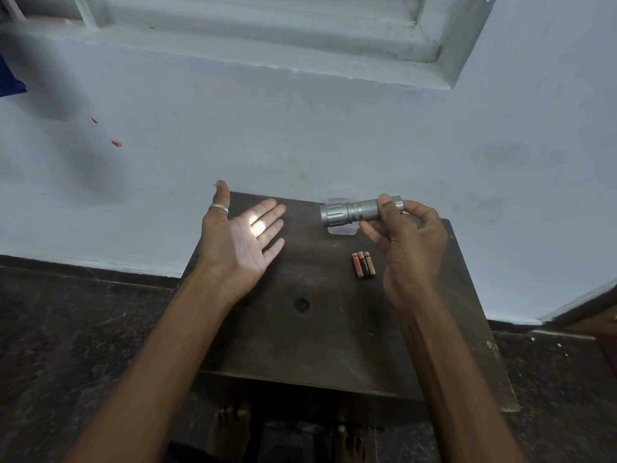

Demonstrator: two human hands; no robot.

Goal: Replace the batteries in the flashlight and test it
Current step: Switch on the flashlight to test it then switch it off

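Note:
My right hand point(405, 235) grips a silver flashlight point(350, 212) by its rear end, held level above the dark wooden table point(300, 345), lens pointing left. The flashlight is lit: a bright spot falls on the fingers of my left hand point(242, 235), which is held flat, palm up and facing the lens, fingers apart, with a silver ring on the thumb. Three small batteries point(363, 265) lie side by side on the table just below the flashlight, near my right hand.
A clear plastic packet point(340, 230) lies on the table under the flashlight. The table stands against a pale blue wall point(300, 128) on a dark speckled floor point(66, 329). My bare feet point(230, 429) show below the table's near edge.

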